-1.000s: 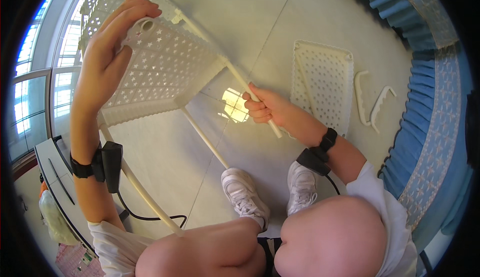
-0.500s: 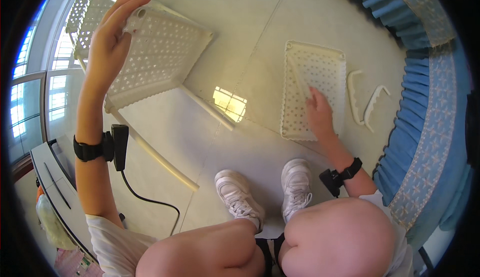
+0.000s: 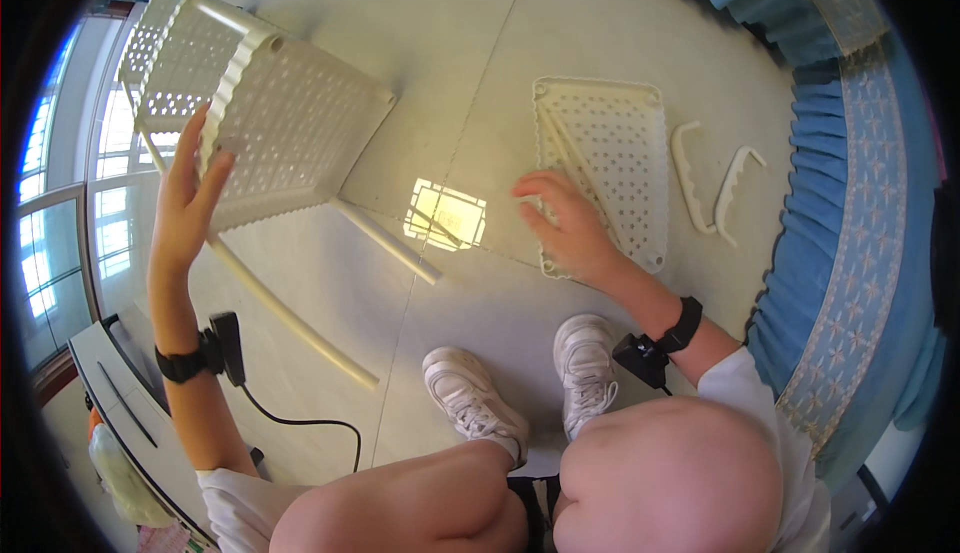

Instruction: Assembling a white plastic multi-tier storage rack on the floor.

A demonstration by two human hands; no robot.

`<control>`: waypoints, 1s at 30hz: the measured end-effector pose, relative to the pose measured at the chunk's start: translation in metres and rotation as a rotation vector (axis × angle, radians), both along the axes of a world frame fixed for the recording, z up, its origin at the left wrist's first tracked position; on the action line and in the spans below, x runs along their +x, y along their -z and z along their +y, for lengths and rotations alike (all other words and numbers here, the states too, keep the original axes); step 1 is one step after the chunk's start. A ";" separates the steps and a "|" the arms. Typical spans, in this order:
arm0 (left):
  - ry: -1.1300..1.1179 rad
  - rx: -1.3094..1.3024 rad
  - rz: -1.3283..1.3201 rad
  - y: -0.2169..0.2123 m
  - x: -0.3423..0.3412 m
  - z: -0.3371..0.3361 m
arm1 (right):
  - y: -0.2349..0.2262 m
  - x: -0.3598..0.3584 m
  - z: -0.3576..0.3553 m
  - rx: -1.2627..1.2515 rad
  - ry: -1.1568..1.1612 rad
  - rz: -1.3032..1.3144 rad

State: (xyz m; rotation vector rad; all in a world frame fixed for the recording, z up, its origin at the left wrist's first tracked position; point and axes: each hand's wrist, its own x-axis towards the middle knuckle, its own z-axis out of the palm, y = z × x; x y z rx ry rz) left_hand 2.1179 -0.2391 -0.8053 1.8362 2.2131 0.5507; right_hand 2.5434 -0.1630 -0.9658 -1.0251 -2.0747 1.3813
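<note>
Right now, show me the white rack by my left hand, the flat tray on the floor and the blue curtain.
White rack (image 3: 295, 138): head view, on its pierced near panel.
Flat tray (image 3: 628, 158): head view, on a bare part of its base.
Blue curtain (image 3: 822, 178): head view, on its pleated folds.

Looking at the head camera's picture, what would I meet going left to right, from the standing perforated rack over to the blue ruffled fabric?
White perforated rack → separate white perforated tray → curved white piece → second curved white piece → blue ruffled fabric.
</note>
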 end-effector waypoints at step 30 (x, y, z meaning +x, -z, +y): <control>-0.285 0.032 0.048 -0.004 0.101 0.065 | -0.151 -0.079 -0.019 0.350 -0.354 -0.373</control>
